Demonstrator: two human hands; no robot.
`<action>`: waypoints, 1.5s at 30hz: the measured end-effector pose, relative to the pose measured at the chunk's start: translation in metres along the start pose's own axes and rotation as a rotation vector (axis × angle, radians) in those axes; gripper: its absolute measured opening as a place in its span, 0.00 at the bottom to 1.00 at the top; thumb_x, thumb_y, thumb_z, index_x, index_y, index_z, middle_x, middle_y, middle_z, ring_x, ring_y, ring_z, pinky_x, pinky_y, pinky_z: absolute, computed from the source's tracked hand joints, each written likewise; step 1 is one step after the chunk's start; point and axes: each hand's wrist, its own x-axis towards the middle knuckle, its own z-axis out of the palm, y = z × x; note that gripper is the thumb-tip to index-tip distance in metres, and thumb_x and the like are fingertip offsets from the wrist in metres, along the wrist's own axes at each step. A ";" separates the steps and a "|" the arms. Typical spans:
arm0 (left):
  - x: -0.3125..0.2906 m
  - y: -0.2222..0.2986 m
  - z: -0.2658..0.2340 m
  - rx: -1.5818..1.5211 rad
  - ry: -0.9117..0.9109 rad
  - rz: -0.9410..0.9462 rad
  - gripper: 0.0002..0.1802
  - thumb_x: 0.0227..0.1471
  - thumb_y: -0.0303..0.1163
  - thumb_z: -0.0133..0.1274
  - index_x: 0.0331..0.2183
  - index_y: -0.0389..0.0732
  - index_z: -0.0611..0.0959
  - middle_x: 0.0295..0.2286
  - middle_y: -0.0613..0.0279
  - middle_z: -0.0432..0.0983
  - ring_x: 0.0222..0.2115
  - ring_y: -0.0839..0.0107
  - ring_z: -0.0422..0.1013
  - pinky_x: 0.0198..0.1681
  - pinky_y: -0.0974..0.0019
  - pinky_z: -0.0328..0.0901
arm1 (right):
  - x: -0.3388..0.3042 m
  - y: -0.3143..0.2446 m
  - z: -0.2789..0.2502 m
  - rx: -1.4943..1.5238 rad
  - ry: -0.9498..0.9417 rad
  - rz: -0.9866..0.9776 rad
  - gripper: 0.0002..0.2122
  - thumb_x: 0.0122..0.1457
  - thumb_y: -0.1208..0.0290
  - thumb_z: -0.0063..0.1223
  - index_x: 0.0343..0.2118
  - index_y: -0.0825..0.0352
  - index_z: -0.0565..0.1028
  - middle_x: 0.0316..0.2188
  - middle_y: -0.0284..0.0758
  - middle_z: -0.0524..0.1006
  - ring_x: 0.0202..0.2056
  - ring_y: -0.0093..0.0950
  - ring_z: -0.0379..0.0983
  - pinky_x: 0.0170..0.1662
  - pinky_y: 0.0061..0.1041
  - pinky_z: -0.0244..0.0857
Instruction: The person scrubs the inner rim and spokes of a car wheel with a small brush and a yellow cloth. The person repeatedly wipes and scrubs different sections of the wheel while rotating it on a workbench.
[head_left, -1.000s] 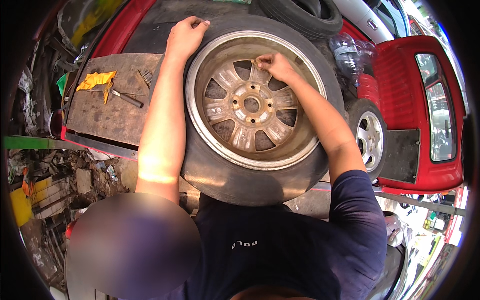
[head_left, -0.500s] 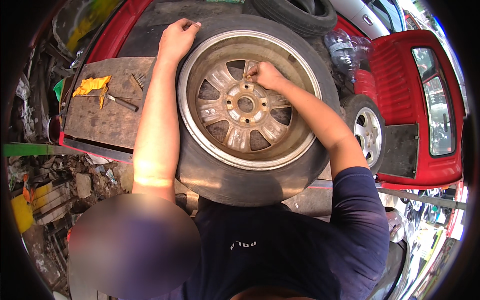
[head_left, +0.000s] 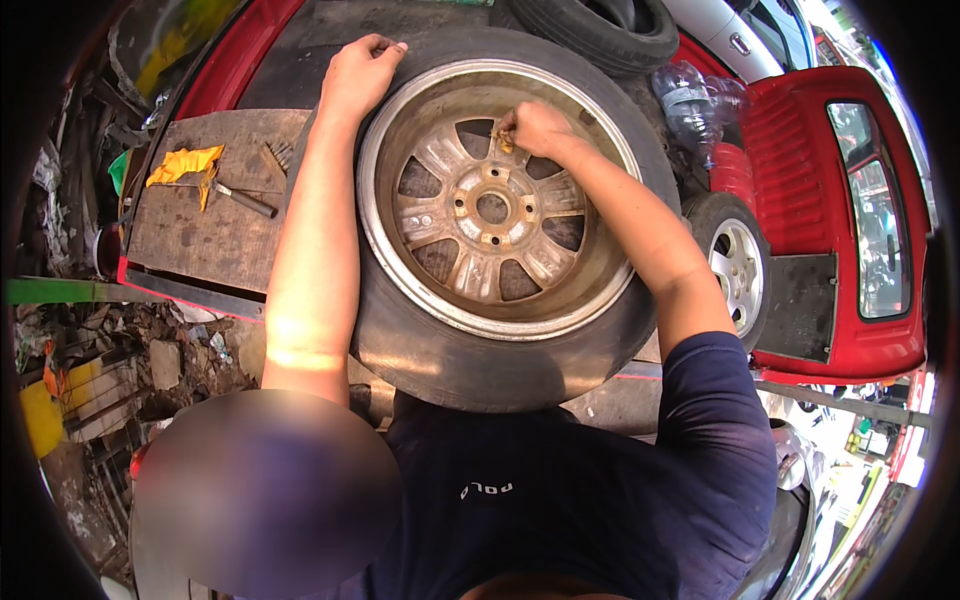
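Note:
A black tyre point(head_left: 500, 370) on a dirty alloy wheel point(head_left: 415, 228) lies in front of me, the wheel's brown, grimy inner side up. At the tyre's far left edge is my left hand point(head_left: 362, 78), its fingers curled against the rubber and partly hidden. My right hand point(head_left: 540, 130) reaches inside the rim over the far spokes. Its fingers pinch a small crumpled yellowish-brown scrap point(head_left: 505, 142) against a spoke; the material cannot be made out.
On a wooden board point(head_left: 230, 235) at left are an orange cloth point(head_left: 185, 166), a dark-handled tool point(head_left: 246, 203) and a brush point(head_left: 276, 160). Another tyre point(head_left: 600, 40) lies behind; clear plastic bottles point(head_left: 690, 105) and a second wheel point(head_left: 738, 275) are right, by a red truck part point(head_left: 790, 160).
My right hand has shifted slightly to the right along the spoke, and more of the yellowish-brown scrap shows. My left hand stays at the tyre's edge.

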 end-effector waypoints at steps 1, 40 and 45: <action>0.000 0.001 0.001 0.003 -0.007 -0.005 0.22 0.55 0.47 0.56 0.41 0.37 0.85 0.27 0.58 0.81 0.31 0.71 0.76 0.39 0.66 0.67 | -0.001 -0.002 0.000 0.041 0.021 -0.020 0.11 0.53 0.71 0.57 0.39 0.56 0.85 0.39 0.41 0.82 0.41 0.37 0.79 0.47 0.34 0.72; -0.019 0.025 0.012 -0.118 -0.296 0.173 0.19 0.58 0.42 0.54 0.41 0.36 0.84 0.28 0.56 0.80 0.30 0.69 0.76 0.38 0.63 0.68 | -0.027 0.023 0.041 -0.620 0.057 -0.168 0.10 0.56 0.73 0.47 0.30 0.68 0.82 0.32 0.44 0.83 0.35 0.39 0.82 0.37 0.40 0.77; -0.017 0.024 0.014 -0.113 -0.276 0.209 0.19 0.58 0.42 0.54 0.40 0.36 0.84 0.27 0.56 0.80 0.30 0.69 0.76 0.38 0.63 0.68 | -0.016 0.015 0.013 -0.294 0.171 0.035 0.09 0.52 0.75 0.49 0.30 0.71 0.81 0.34 0.48 0.81 0.37 0.43 0.81 0.39 0.39 0.76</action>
